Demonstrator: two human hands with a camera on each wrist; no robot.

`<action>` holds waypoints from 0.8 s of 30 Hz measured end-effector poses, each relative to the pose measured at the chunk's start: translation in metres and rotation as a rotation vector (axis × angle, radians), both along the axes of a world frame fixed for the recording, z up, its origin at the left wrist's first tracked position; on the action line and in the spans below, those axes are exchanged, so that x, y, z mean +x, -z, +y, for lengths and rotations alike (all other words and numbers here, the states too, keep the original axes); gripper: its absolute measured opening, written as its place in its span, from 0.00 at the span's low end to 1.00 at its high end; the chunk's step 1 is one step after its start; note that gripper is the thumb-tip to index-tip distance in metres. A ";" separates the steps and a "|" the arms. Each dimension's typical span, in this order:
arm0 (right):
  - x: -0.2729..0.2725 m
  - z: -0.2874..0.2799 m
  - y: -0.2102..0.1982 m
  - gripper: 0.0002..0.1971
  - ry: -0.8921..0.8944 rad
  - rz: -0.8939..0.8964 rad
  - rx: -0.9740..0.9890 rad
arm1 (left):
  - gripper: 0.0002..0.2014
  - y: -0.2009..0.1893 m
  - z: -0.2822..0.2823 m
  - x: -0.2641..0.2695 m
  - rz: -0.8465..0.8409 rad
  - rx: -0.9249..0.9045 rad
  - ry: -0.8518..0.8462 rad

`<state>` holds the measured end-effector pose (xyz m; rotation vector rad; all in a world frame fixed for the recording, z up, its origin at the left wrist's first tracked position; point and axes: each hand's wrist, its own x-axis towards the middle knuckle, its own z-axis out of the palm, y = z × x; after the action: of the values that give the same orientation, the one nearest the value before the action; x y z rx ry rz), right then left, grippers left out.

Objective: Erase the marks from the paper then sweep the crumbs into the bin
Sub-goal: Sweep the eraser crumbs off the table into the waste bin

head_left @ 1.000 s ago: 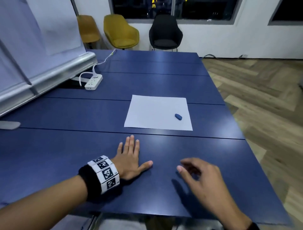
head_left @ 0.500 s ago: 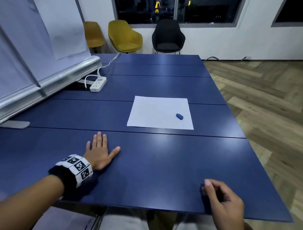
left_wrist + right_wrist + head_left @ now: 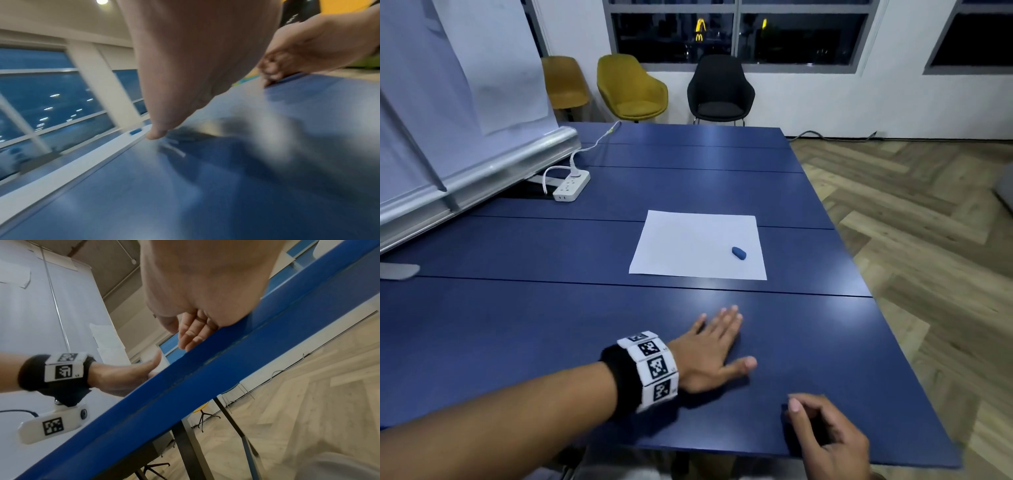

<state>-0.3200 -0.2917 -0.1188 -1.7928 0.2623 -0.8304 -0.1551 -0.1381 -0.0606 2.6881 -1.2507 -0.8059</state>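
A white sheet of paper (image 3: 698, 245) lies in the middle of the blue table (image 3: 517, 325), with a small blue eraser (image 3: 738, 253) resting on its right part. No marks or crumbs can be made out on it. My left hand (image 3: 722, 342) lies flat on the tabletop, fingers straight and thumb spread, well short of the paper. My right hand (image 3: 811, 425) sits at the table's near edge with its fingers loosely curled and nothing in them. In the right wrist view those fingers (image 3: 193, 334) curl just above the table edge (image 3: 205, 378). No bin is in view.
A white power strip (image 3: 571, 186) with its cable lies at the back left, beside a leaning whiteboard (image 3: 448, 120). Yellow chairs (image 3: 630, 89) and a black chair (image 3: 719, 90) stand beyond the table. Wooden floor (image 3: 928, 240) runs along the right.
My right hand drew back to the table's near edge. My left hand first slid left, then swept right across the tabletop toward the right hand.
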 end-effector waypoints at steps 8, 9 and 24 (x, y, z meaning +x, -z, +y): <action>-0.002 -0.002 0.000 0.08 -0.036 -0.008 0.092 | 0.70 0.004 0.029 0.036 -0.081 0.169 -0.301; -0.002 -0.002 0.000 0.08 -0.039 -0.004 0.094 | 0.65 0.008 0.018 0.025 -0.093 0.152 -0.239; -0.009 0.000 -0.009 0.08 -0.094 -0.041 0.221 | 0.63 0.020 0.126 -0.062 -0.289 -0.054 -0.910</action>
<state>-0.3294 -0.2913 -0.1098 -1.5682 0.2320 -0.7411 -0.2171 -0.0122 -0.0805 2.9067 0.0291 -0.2510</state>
